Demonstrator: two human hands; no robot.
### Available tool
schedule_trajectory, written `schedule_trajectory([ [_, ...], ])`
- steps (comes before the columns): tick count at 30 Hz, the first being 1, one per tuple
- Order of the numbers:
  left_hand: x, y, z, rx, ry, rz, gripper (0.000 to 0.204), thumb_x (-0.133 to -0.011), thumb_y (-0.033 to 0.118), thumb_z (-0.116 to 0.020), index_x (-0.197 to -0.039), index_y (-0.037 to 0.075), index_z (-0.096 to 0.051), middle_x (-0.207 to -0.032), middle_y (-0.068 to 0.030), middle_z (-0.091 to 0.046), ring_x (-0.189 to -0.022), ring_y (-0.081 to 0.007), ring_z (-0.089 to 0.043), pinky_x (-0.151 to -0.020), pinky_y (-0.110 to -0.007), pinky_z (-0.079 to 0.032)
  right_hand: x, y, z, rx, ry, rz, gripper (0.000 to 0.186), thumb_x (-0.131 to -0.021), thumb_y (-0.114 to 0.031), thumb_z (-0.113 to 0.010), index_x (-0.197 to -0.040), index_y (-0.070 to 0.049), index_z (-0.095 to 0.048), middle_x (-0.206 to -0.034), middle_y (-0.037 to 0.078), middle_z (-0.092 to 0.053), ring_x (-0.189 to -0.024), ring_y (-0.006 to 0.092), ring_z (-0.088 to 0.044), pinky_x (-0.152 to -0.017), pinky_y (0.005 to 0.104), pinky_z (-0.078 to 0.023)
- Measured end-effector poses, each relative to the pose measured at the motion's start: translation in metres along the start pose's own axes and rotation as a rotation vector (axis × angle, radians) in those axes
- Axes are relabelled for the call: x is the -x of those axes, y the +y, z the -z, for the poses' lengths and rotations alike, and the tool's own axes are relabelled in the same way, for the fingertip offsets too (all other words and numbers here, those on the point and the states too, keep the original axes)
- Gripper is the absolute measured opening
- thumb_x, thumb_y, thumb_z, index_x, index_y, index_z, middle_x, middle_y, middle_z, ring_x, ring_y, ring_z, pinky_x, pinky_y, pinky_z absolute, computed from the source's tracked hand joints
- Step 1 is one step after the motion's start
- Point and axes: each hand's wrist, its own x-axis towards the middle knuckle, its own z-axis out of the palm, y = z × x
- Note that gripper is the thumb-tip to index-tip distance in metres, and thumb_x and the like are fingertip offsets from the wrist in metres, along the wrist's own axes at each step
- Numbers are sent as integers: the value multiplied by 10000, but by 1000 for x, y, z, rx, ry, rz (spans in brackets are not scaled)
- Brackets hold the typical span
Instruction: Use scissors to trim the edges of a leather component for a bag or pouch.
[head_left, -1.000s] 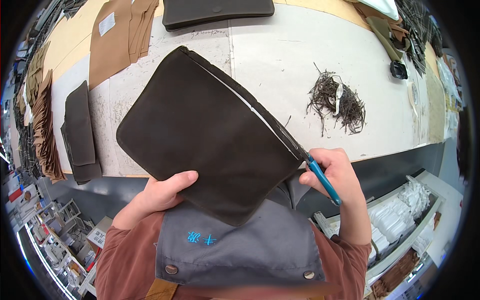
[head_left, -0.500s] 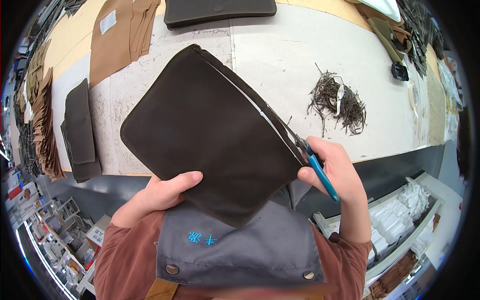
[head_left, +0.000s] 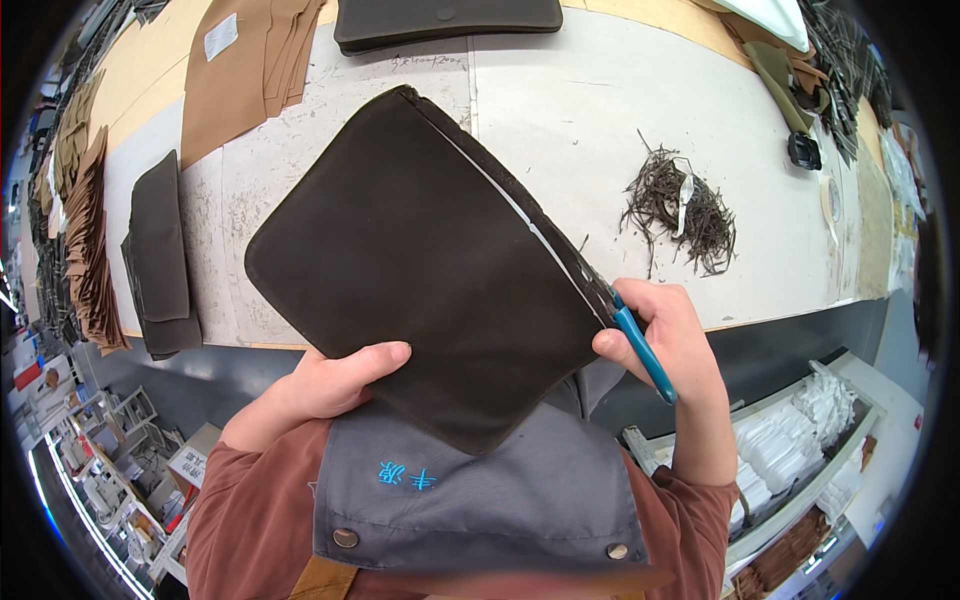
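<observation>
Nearest is one grey apron [head_left: 480, 510] with two metal snaps [head_left: 345, 538]. Two hands work above it. The left hand [head_left: 335, 378] pinches one dark brown leather pouch [head_left: 430, 260], thumb on top at its near left edge, fingers hidden beneath. The right hand [head_left: 668, 325] is curled round one pair of blue-handled scissors [head_left: 645, 355]; whether the blades are apart I cannot tell. They meet the pouch's right-hand edge, near its right corner, where a white strip lines the opening.

The pouch is held tilted over the near edge of the table [head_left: 540, 90] and hides part of it. The table has a marked, whitish cover and pale wood beyond. Below its right side a long tray [head_left: 642, 445] carries white bundles [head_left: 800, 430]; shelving [head_left: 150, 420] fills the lower left.

By the table's near left corner lie at least two overlapping dark leather pieces [head_left: 160, 240], beside a stack of brown pieces [head_left: 88, 250]. One heap of thin trimmings [head_left: 665, 215] sits toward the right edge, then one tape roll [head_left: 832, 200] and one black box [head_left: 804, 152]. Toward the far edge are fanned brown panels [head_left: 225, 100] and a second dark pouch [head_left: 440, 25].
</observation>
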Motion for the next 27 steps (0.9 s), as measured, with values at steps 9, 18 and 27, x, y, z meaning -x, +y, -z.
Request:
schedule_trajectory([
  [9, -1, 0, 1, 0, 14, 14, 490, -820, 65, -613, -1275, -27, -458, -1230, -164, -548, -1112, -272, -565, -946, -412, -486, 1, 2, -1, 12, 24, 24, 581, -697, -452, -809, -599, -9, -445, -511, 43, -348, -517, 121, -329, -467, 284, -334],
  [18, -3, -3, 2, 60, -82, -16, 408, -901, 89, -568, -1285, -7, -472, -1254, -108, -543, -1132, -203, -534, -964, -350, -442, 3, 8, -4, -14, 23, 45, 644, -716, -538, -767, -594, -8, -423, -508, 55, -321, -504, 153, -311, -456, 294, -337],
  [27, -5, -2, 1, 51, -15, 5, 490, -827, 45, -598, -1289, -13, -445, -1242, -154, -537, -1125, -270, -556, -968, -415, -473, 3, 8, -6, -62, 40, 42, 629, -714, -517, -781, -597, -15, -419, -505, 54, -324, -502, 147, -308, -448, 285, -324],
])
